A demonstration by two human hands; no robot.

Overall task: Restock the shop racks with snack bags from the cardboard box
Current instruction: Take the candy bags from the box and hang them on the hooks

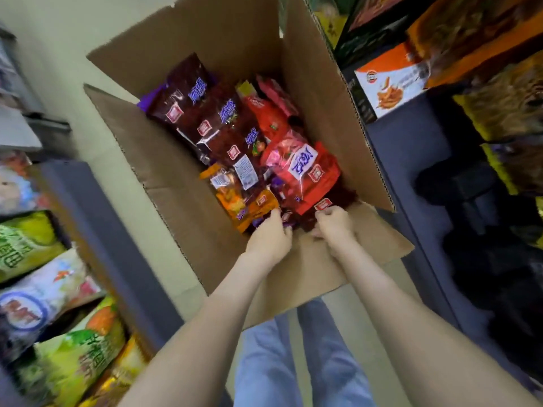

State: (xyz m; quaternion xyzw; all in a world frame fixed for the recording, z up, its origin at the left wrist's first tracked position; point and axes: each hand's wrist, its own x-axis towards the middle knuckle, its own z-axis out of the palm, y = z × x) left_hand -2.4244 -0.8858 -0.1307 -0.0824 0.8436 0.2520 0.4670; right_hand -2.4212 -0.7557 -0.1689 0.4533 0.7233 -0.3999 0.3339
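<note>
Mid-frame in the cardboard box [182,171], the right hand [333,224] pinches the red snack bag [308,183] by its corner; the left hand [269,236] shows no clear grasp.

A single view, worn on the head, looks steeply down into the open box [176,177], which stands on the floor [97,33] and fills the middle of the frame. The camera is above the box's near side. Both forearms run up from the lower edge to the left hand [269,239] and right hand [333,224] at that near rim, and legs [293,362] show below it. It is near enough for the label on the red bag [305,168] to stand out. The wide lens bends racks [44,289] in at left and right of the box, blurred.
</note>
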